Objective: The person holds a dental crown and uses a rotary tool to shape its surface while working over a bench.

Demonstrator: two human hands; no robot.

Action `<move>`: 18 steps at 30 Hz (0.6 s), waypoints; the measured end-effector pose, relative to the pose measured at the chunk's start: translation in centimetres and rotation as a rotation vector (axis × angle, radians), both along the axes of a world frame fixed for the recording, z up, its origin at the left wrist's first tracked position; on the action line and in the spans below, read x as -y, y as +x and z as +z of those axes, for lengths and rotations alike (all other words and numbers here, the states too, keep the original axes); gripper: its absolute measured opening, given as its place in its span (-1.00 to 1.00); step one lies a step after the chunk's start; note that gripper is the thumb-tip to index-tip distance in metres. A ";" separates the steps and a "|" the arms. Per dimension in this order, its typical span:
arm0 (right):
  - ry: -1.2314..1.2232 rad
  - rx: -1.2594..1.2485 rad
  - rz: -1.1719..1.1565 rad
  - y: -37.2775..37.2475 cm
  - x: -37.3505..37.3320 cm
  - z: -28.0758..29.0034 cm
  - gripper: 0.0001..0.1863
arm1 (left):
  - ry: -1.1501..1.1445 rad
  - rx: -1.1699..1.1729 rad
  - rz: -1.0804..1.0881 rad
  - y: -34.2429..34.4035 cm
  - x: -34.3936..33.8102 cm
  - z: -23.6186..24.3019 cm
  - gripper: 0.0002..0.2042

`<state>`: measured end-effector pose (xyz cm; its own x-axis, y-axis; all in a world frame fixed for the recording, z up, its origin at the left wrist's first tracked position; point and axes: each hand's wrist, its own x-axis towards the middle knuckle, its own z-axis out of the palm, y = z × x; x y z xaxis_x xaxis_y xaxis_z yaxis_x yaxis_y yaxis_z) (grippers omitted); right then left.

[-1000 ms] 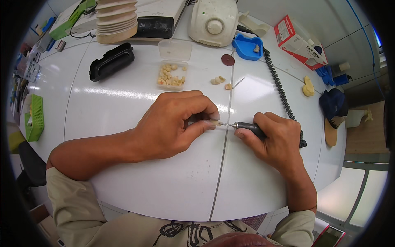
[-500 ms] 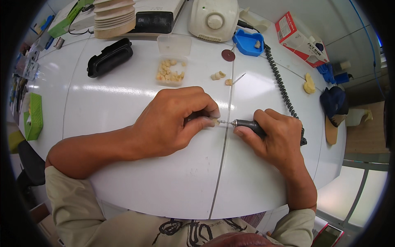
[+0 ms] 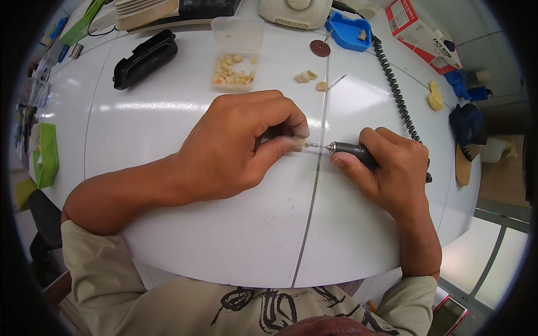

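Table [image 3: 224, 241] sits higher in view than half a second ago, the cream control box [image 3: 297, 11] more cropped. Left hand [image 3: 241, 145] closes in a thumb-and-finger pinch; right hand [image 3: 395, 168] curls around a black handpiece [image 3: 356, 152]. Its thin metal bit [image 3: 318, 145] reaches a small pale piece [image 3: 304, 141] in the left's pinch, between both hands.
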<state>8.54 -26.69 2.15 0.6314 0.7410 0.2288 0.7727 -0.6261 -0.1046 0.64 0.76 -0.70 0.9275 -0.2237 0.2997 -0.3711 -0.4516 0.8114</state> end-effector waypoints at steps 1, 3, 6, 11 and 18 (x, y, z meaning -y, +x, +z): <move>0.010 0.001 -0.018 0.0 0.0 -0.1 -0.35 | -0.005 -0.007 0.007 0.0 0.0 0.0 -0.87; -0.001 -0.004 -0.004 0.1 0.2 -0.1 -0.35 | -0.006 -0.009 0.015 0.0 0.0 0.0 -0.87; -0.006 -0.015 0.003 0.2 0.3 0.0 -0.35 | -0.021 -0.055 0.041 0.0 -0.1 0.3 -0.88; 0.046 -0.063 -0.007 0.5 0.4 0.4 -0.36 | -0.167 -0.175 0.054 -0.2 0.0 0.7 -0.87; 0.135 -0.119 -0.036 0.4 0.3 0.2 -0.37 | -0.149 -0.131 0.034 0.1 0.0 1.0 -0.85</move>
<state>8.94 -26.96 2.36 0.6851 0.6854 0.2467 0.7276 -0.6270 -0.2784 0.71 0.80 0.26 0.9671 -0.1535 0.2030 -0.2441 -0.3336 0.9106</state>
